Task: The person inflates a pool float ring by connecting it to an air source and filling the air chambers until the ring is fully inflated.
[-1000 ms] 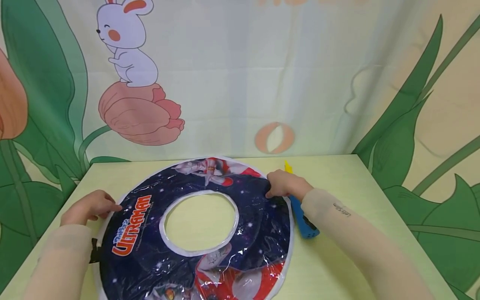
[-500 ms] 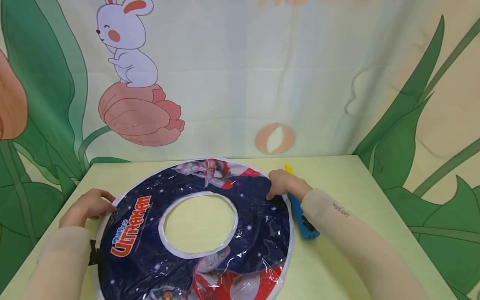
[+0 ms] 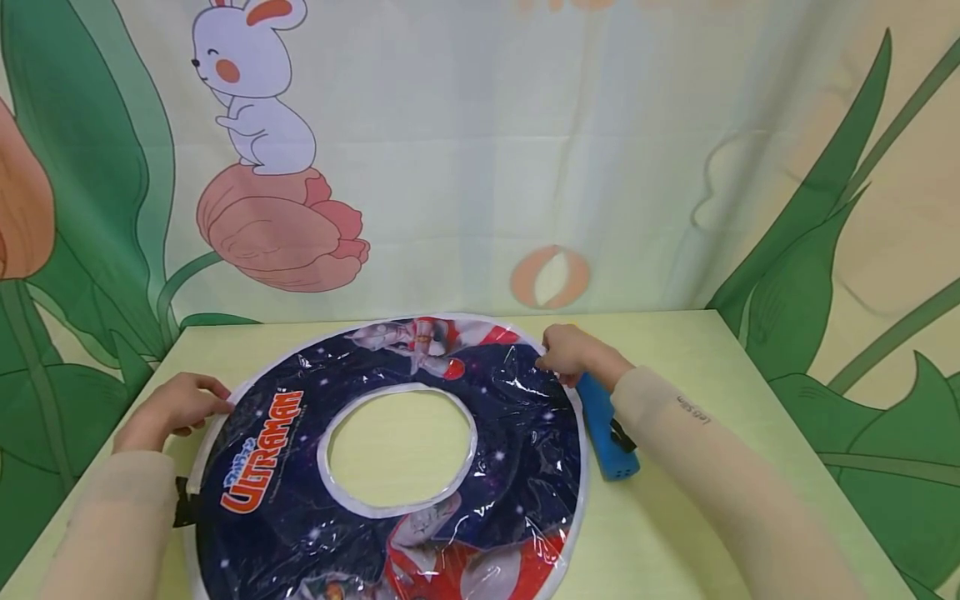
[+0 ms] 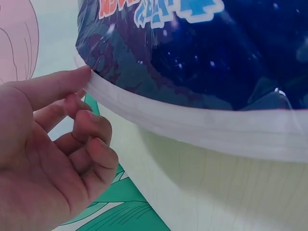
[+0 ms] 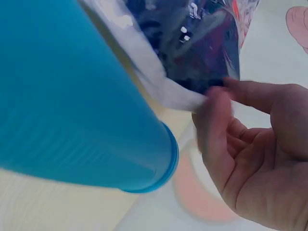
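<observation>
A flat, wrinkled swim ring (image 3: 517, 450) with a dark blue starry print, white seams and "ULTRAMAN" lettering lies on the table. At its left edge my left hand (image 3: 176, 408) pinches the white rim; in the left wrist view one digit of the left hand (image 4: 57, 130) lies on the rim and the other fingers curl beneath. On the far right edge my right hand (image 3: 573, 354) pinches the seam, the finger and thumb of the right hand (image 5: 255, 139) meeting at it in the right wrist view. Beside that hand lies a blue cylindrical hand pump (image 3: 606, 429), partly hidden by the hand.
The pale yellow table (image 3: 675, 517) carries the ring and the blue cylinder. A black tab (image 3: 186, 504) sticks out from the ring's left edge. Behind stands a printed curtain (image 3: 450, 167) with a rabbit and flowers.
My left hand has drawn back slightly from the ring's top surface to its rim. The right hand has shifted a little up and right along the edge, covering the yellow tip.
</observation>
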`<state>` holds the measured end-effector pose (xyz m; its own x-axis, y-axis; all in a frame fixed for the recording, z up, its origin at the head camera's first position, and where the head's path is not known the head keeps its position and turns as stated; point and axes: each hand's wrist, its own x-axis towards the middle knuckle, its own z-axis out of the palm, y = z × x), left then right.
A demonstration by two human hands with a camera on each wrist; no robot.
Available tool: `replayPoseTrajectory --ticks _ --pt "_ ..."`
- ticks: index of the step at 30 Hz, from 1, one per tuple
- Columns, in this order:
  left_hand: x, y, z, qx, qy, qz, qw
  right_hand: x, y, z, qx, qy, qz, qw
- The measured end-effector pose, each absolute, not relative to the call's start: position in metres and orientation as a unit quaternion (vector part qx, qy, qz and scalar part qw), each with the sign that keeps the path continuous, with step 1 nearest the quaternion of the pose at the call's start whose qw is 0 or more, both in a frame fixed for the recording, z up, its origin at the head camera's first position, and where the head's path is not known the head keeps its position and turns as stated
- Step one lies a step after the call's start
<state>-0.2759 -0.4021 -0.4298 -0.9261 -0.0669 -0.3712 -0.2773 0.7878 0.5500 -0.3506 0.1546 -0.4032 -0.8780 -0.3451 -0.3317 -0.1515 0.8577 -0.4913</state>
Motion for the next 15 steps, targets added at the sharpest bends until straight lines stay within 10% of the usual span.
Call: replayPoseTrajectory --ticks 15 --pt "-0.275 -0.400 -0.417 -0.087 0.900 0.376 0.204 -0.347 0.165 -0.399 -0.115 0.906 -0.327 0.242"
